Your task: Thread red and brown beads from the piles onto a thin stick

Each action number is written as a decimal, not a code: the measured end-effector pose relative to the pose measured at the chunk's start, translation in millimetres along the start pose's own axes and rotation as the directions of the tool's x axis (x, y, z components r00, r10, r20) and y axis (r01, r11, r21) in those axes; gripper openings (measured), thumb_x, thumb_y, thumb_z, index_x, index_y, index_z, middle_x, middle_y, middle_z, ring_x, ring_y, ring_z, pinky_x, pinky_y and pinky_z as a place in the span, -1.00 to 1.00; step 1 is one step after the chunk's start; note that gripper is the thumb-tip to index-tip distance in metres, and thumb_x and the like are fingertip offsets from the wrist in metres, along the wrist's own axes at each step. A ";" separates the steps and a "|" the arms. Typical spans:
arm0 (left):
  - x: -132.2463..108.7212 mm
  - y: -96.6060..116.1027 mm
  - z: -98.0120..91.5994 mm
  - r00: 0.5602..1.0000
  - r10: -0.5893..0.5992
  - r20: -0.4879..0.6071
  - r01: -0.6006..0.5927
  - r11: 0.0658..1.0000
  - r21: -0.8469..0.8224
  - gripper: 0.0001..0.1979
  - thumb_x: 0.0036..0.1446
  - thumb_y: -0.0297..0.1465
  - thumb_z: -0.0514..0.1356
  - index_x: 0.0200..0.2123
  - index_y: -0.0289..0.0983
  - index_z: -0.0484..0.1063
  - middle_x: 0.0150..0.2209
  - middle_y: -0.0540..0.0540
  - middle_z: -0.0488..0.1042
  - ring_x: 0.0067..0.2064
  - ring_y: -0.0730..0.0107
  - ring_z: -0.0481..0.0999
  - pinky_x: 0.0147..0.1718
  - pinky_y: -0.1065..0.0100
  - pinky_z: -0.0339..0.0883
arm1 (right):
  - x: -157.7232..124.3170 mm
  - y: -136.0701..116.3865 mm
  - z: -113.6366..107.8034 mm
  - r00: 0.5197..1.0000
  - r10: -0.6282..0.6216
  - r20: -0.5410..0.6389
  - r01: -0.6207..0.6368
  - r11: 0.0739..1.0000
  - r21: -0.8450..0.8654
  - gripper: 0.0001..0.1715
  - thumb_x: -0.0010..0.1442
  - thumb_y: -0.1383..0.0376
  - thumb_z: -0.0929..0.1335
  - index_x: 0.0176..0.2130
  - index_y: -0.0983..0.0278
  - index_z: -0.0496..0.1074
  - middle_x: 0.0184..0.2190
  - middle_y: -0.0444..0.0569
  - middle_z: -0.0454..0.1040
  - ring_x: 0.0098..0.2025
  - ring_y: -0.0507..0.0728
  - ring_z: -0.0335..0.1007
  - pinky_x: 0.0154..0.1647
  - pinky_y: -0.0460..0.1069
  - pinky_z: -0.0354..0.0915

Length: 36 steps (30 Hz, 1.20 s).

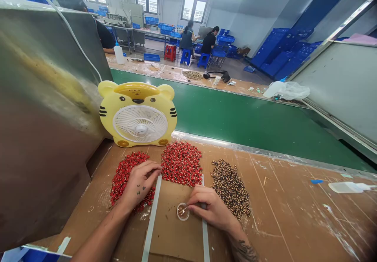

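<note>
My left hand (pixel 141 181) reaches over the left pile of small red pieces (pixel 126 171). Its thumb and forefinger are pinched together beside the middle pile of red pieces (pixel 182 164); whatever they hold is too small or hidden to make out. Low over the cardboard sheet (pixel 169 230), my right hand (pixel 210 207) pinches a thin stick-like tool (pixel 185 210). The tool's tip is inside a small round clear cup (pixel 179 216) on that sheet. Just right of this hand lies a pile of small black-and-tan pieces (pixel 231 187).
A yellow tiger-faced fan (pixel 138 115) stands behind the red piles. Left is a large metal housing (pixel 47 136); beyond the bench runs a green conveyor belt (pixel 235 117). A white squeeze bottle (pixel 346 187) lies at right. Several people sit farther back.
</note>
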State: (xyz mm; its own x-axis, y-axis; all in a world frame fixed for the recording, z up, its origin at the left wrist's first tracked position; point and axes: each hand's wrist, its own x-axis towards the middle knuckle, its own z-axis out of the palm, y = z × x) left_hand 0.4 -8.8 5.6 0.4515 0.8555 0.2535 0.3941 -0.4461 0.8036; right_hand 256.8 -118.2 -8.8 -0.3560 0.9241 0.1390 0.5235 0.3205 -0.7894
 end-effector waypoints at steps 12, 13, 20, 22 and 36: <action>3.1 -9.6 -1.2 0.985 -0.025 0.173 -0.018 0.970 0.244 -0.70 0.17 -0.55 0.08 -0.28 -0.20 0.61 -0.25 -0.10 0.64 -0.20 0.25 0.60 -0.14 0.31 0.41 | -0.9 -2.9 3.7 0.996 -0.080 0.031 0.081 0.996 -0.026 -0.79 0.32 0.21 0.35 -0.31 0.21 0.56 -0.45 -0.05 0.55 -0.34 0.12 0.41 -0.27 -0.01 0.28; 3.7 -11.8 -5.9 0.986 -0.044 0.163 -0.009 0.950 0.313 -0.68 0.18 -0.55 0.06 -0.26 -0.20 0.61 -0.24 -0.11 0.64 -0.18 0.23 0.60 -0.12 0.29 0.40 | -1.2 -2.2 4.0 0.997 -0.076 0.030 0.077 0.996 -0.033 -0.79 0.32 0.22 0.35 -0.31 0.22 0.55 -0.45 -0.04 0.54 -0.35 0.12 0.41 -0.28 -0.01 0.28; 3.5 -8.4 -18.4 0.990 -0.090 0.108 0.019 0.849 0.527 -0.71 0.17 -0.54 0.04 -0.27 -0.25 0.58 -0.23 -0.15 0.60 -0.15 0.14 0.56 -0.10 0.19 0.37 | -0.1 -6.0 4.2 0.994 -0.104 0.043 0.105 0.994 -0.020 -0.78 0.34 0.23 0.33 -0.30 0.21 0.54 -0.43 -0.04 0.54 -0.34 0.11 0.39 -0.28 0.00 0.27; 3.6 -6.0 -16.1 0.995 -0.051 0.090 0.002 0.880 0.475 -0.70 0.17 -0.57 0.04 -0.28 -0.26 0.57 -0.25 -0.15 0.59 -0.18 0.18 0.56 -0.14 0.23 0.39 | 0.1 -7.1 4.3 0.993 -0.109 0.043 0.110 0.994 -0.029 -0.78 0.34 0.23 0.33 -0.30 0.22 0.54 -0.43 -0.04 0.53 -0.35 0.11 0.39 -0.28 -0.01 0.27; -6.1 7.0 20.1 0.972 -0.051 0.229 0.105 0.968 -0.229 -0.86 0.14 -0.42 0.25 -0.28 -0.29 0.63 -0.20 -0.16 0.64 -0.20 0.28 0.60 -0.23 0.39 0.44 | 0.5 -6.8 9.4 0.981 -0.196 0.000 0.195 0.978 -0.068 -0.80 0.33 0.27 0.34 -0.31 0.27 0.51 -0.45 -0.04 0.47 -0.37 0.08 0.33 -0.35 -0.05 0.21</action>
State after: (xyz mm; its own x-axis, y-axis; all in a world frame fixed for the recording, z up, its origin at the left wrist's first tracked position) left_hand 16.5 -22.5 -1.2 0.6021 0.7942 0.0822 0.2452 -0.2819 0.9276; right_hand 245.7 -121.9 -9.0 -0.4515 0.8434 0.2911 0.4954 0.5083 -0.7044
